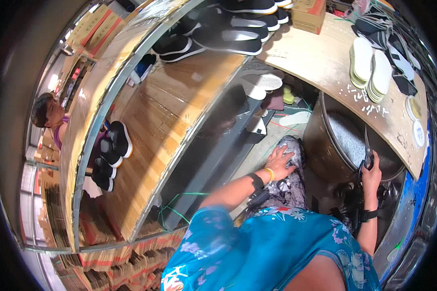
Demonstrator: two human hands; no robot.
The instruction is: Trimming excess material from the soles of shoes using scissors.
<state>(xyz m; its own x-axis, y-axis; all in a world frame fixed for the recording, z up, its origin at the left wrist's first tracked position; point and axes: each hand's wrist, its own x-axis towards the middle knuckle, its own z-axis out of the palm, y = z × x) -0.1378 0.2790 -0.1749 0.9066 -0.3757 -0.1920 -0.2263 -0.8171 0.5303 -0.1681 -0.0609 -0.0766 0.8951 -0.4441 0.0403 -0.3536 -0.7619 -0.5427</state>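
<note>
My right hand (372,175) is closed round the black handles of a pair of scissors (366,143). The narrow blades point up and away, over the mouth of a big brown drum (315,145), close to the board's edge. Something pale and speckled shows inside the drum, but I cannot make out what it is. Resting on my patterned trouser leg, my left hand (279,164) has its fingers spread and holds nothing. The drum stands just to the right of that knee.
A wooden tabletop (301,53) carries stacked white insoles (361,63), white scraps (361,101), dark shoe uppers (398,56) and a cardboard box (308,17). Left stands a wooden rack (179,111) with black shoes (120,138). Another person (47,111) is beyond it. Green cord (167,208) hangs near the rack's edge.
</note>
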